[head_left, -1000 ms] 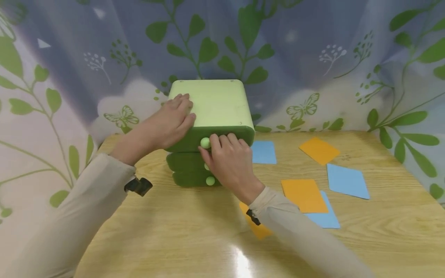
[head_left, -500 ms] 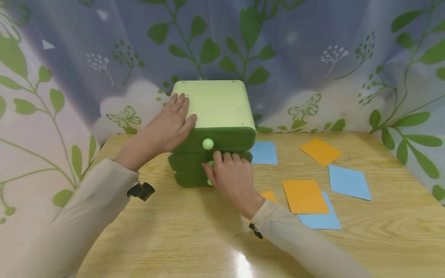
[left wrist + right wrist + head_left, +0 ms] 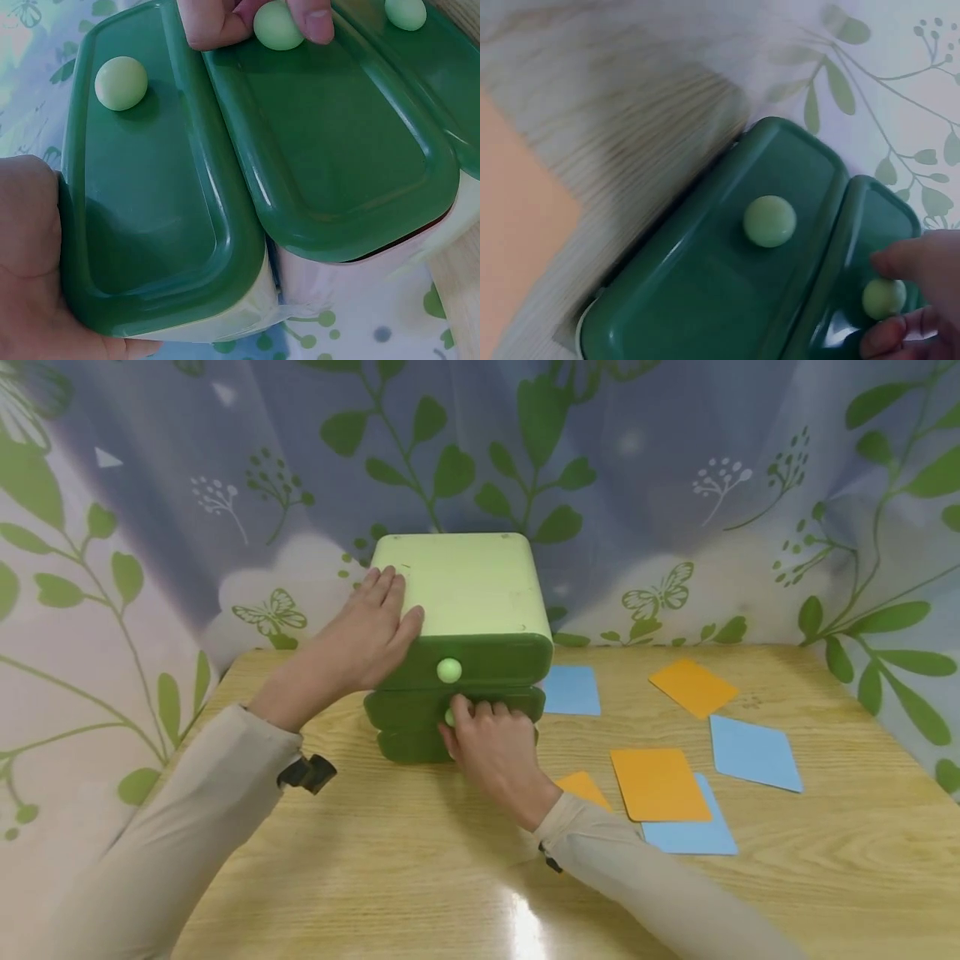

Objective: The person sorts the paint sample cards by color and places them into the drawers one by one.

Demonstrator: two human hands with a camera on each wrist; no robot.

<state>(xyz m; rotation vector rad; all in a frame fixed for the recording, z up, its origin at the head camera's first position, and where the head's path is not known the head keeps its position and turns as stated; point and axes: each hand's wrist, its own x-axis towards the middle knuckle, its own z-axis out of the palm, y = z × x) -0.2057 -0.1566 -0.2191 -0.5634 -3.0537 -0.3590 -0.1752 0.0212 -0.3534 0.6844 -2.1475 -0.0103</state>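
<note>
A small cabinet with a light green top and three dark green drawer fronts stands on the table. My left hand lies on the left part of its top, fingers straight; the left wrist view shows that hand against the cabinet beside the top drawer. My right hand pinches the round knob of the middle drawer between thumb and finger. A narrow dark gap shows behind that drawer's front. The top drawer's knob is untouched; in the head view my right hand covers the bottom one.
Right of the cabinet, blue squares and orange squares lie on the wooden table, one orange overlapping a blue. Another orange square is partly under my right forearm. A leaf-patterned curtain hangs behind.
My right hand has moved down from the top drawer's knob to the middle drawer's knob. My left hand has stayed on the cabinet top.
</note>
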